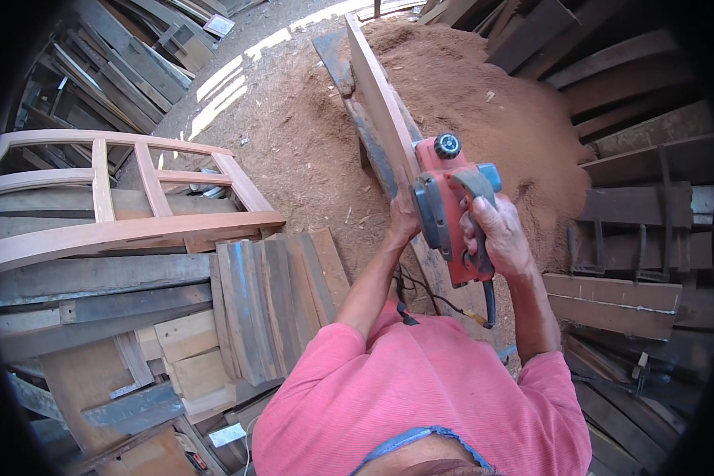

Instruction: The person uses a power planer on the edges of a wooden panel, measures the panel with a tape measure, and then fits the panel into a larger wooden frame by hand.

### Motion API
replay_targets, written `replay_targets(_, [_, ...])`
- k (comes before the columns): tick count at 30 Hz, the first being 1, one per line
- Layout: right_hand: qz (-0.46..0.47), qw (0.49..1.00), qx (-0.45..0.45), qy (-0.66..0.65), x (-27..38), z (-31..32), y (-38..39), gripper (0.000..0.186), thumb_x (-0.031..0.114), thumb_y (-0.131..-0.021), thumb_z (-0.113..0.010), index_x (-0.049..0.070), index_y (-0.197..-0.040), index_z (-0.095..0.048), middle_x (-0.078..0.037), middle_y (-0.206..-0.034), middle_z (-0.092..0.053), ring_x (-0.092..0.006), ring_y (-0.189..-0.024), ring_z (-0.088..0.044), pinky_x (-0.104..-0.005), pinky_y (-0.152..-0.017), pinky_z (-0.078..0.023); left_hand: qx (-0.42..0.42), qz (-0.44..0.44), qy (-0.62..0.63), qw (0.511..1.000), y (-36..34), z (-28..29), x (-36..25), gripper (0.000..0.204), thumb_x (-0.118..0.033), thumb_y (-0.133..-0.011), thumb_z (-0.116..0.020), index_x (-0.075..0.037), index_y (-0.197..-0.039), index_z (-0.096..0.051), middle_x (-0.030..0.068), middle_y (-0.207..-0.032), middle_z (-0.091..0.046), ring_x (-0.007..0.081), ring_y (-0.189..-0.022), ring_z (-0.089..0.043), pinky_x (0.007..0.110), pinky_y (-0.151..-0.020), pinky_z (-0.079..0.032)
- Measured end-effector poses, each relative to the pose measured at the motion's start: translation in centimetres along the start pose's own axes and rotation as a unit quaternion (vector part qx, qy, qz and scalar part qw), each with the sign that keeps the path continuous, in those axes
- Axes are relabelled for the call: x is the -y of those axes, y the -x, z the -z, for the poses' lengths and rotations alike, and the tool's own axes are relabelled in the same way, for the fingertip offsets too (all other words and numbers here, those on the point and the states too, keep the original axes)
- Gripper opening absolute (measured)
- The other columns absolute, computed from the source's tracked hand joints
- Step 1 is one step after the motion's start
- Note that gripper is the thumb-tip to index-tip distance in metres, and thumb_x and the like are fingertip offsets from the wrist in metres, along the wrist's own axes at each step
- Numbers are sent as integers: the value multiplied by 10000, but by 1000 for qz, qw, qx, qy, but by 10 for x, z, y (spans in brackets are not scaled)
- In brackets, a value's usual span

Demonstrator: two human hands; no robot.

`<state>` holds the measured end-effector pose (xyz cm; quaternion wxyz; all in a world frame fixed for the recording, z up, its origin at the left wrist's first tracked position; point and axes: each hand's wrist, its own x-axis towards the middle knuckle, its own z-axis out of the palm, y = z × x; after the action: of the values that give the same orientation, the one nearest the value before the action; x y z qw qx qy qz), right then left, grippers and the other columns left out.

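A red and grey electric planer (451, 214) with a black front knob rests on the narrow upper edge of a long wooden board (381, 95). The board stands on edge along a worn bench (333, 63) and runs away from me. My right hand (500, 234) is wrapped round the planer's rear handle. Just left of the planer, my left hand (404, 213) grips the board's side; some of its fingers are hidden. A dark power cord (490, 305) hangs from the back of the planer.
A large heap of reddish sawdust (523, 119) lies right of the bench. At left, an assembled wooden frame (119, 230) rests on stacked planks (278, 293). More boards (635, 206) line the right side. A second cable (420, 289) loops beneath my arms.
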<state>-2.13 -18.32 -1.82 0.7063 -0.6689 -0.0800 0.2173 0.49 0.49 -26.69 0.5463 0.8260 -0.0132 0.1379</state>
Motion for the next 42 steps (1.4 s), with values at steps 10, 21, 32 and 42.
replay_targets(10, [-62,997,26,28,-9,-23,35,495,529,-1002,-534,35,-976,-549,1,-736,-537,-68,-580,-541,-244,-528,-462,38,72,168,982,11,-11,38,679,-203,-844,-752,-62,-1411,-407,152,-1094,-680,321,-944,-678,426,-747,-555])
replay_targets(21, [11,998,-34,60,12,-43,-102,494,490,-1019,-529,1,-971,-576,-12,-678,-557,-79,-522,-533,-250,-491,-452,112,28,67,991,6,8,5,753,-226,-817,-767,-68,-1441,-376,227,-1153,-652,428,-1016,-660,475,-788,-547])
replay_targets(32, [-2,991,-48,126,33,-52,-263,530,544,-995,-547,31,-1055,-671,-26,-737,-626,-113,-580,-621,-297,-534,-523,20,63,0,998,-10,16,-28,788,-88,-822,-675,29,-1483,-263,330,-1239,-593,476,-1012,-664,481,-829,-537])
replay_targets(42, [40,994,-35,96,62,-65,-395,372,392,-1046,-496,68,-1079,-675,31,-796,-525,-48,-607,-489,-231,-541,-449,3,5,-50,999,-5,11,-15,973,-87,-882,-626,137,-1530,64,479,-1401,-360,562,-1146,-573,499,-887,-534])
